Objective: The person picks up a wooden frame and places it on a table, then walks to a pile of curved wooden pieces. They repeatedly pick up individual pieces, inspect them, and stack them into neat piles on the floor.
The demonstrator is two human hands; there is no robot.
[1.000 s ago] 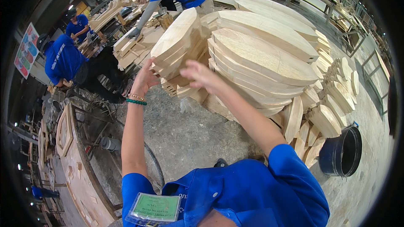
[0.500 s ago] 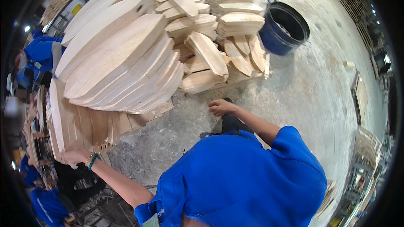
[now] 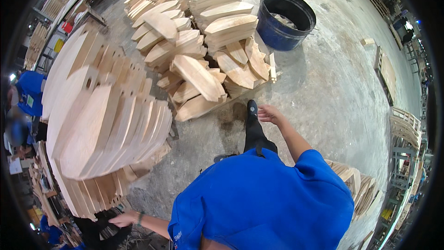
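Observation:
My left hand [image 3: 122, 220] hangs at the lower left, fingers stretched out and slightly blurred, with nothing seen in it. It is nearest to the lower end of a big stack of curved, pale wooden boards [image 3: 88, 134], apart from them as far as I can tell. My right hand [image 3: 269, 114] hangs in front of me beside my black shoe [image 3: 252, 107], its fingers loosely apart and holding nothing. Ahead of it lies a pile of shorter shaped wooden pieces [image 3: 199, 78], some stacked neatly and some lying loose at angles.
A dark blue drum [image 3: 282, 41] with scraps inside stands beyond the pile. More curved wooden pieces [image 3: 354, 180] stand at my right. A wooden panel [image 3: 386, 76] lies farther right. Co-workers in blue, one at a blue shirt [image 3: 31, 90], are at the far left.
My left hand has come away from the stacked boards and dropped back toward me. My right hand has swung outward to the right. The view has turned, and a foot has stepped forward.

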